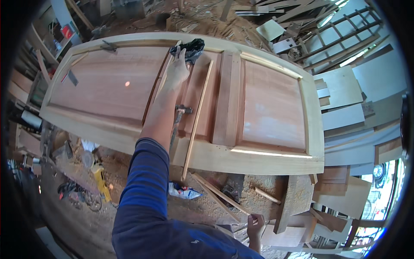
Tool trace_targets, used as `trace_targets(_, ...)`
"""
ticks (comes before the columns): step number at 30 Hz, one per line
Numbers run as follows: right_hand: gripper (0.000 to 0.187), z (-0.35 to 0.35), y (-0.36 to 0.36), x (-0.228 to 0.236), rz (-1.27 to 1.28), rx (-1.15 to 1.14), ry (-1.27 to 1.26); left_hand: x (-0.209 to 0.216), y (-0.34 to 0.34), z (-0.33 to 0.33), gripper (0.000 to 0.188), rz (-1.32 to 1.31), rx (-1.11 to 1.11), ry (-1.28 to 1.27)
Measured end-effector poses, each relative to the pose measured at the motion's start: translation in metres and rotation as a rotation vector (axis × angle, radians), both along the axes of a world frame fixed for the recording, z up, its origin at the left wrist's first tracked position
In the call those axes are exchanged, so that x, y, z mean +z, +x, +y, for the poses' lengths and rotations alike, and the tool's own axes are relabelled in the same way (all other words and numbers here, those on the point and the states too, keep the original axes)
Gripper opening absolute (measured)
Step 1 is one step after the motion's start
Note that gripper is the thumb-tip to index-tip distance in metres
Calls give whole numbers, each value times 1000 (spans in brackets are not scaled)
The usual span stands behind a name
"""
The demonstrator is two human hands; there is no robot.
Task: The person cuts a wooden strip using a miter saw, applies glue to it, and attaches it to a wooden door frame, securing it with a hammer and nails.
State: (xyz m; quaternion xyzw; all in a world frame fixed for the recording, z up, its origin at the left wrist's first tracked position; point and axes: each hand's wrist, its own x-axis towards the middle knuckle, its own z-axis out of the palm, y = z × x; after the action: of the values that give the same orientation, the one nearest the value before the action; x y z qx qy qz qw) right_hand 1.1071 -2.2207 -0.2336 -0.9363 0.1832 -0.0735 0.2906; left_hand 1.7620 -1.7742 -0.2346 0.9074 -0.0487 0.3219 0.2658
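My left arm reaches far across a wooden panel door (276, 162). At its far rail, my left hand (177, 71) touches a crumpled black plastic bag (192, 48); the visible fingers are stretched out beside it, the others hidden against the bag. Low on the right, my right hand (255, 224) is closed at the end of a thin wood strip (222, 194). Beside my left forearm lies a hammer (184, 109), its handle partly hidden. A long, narrow wood strip (198, 116) lies slantwise across the door, its near end past the edge.
Dark pliers-like tool (109, 45) and a small blade (72, 77) lie on the door's left part. Beneath the near edge is a sawdust-strewn bench (172, 209) with a yellow tool (100, 183) and a white-blue packet (183, 191). Boards (343, 116) stack at right; wood scraps (246, 36) litter the far floor.
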Motion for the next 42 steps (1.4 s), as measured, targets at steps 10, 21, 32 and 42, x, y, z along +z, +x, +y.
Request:
trace_targets(10,14,67,-3,17,70,-172,115,7,-9,17,22,498,-204,-25)
trace_targets(21,12,99,80,64,-54,183,215,172,-224,99,17,-58,-544,-425)
trace_targets(32,22,250,152,130,78,1145,861,182,-525,39,28,367,-763,-423)
trace_targets(42,21,242,60,20,348,1417,163,164,-650,-25,16,609,-434,-262)
